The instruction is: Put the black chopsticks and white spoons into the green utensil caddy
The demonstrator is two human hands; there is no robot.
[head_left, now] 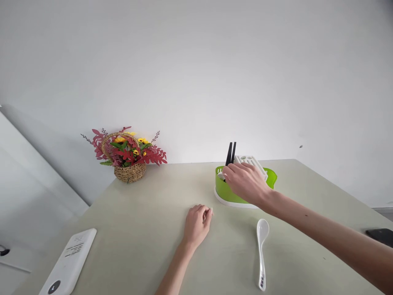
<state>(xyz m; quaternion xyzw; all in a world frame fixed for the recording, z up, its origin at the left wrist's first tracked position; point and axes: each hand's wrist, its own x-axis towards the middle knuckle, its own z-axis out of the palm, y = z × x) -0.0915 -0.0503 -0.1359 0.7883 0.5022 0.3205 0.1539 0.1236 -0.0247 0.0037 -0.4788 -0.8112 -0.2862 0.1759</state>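
Note:
My right hand (pixel 245 182) reaches over a green cutlery holder (pixel 227 192) with a white slotted insert (pixel 250 160). Its fingers are closed on a pair of black chopsticks (pixel 231 153) that stand upright in the holder. My left hand (pixel 197 224) rests on the table (pixel 147 229) to the left of the holder, fingers curled loosely with nothing visible in them. A white spoon (pixel 261 252) lies on the table in front of the holder, bowl pointing away from me.
A wicker basket of red and yellow artificial flowers (pixel 129 155) stands at the table's back left by the wall. A white remote-like device (pixel 69 262) lies at the near left edge. A dark phone (pixel 380 237) lies at the right edge.

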